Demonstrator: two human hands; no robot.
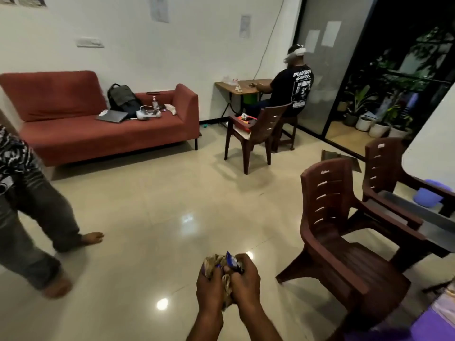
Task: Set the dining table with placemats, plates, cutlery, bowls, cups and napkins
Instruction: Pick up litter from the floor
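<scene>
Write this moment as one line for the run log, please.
left hand: grips crumpled bundle | right hand: grips same bundle | place: over floor beside brown chair | table setting: not shown

- Floor: glossy, smooth tiles with lamp glare.
- Near chair on the floor: brown moulded plastic, ribbed seat.
- Sofa beyond the floor: matt red cloth.
- Small table right of the sofa: wood top.

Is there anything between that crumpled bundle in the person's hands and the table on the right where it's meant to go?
Yes. Both hands, left hand and right hand, grip the crumpled brown and blue bundle. The dark brown plastic chair stands between it and the grey table edge on the right.
</scene>
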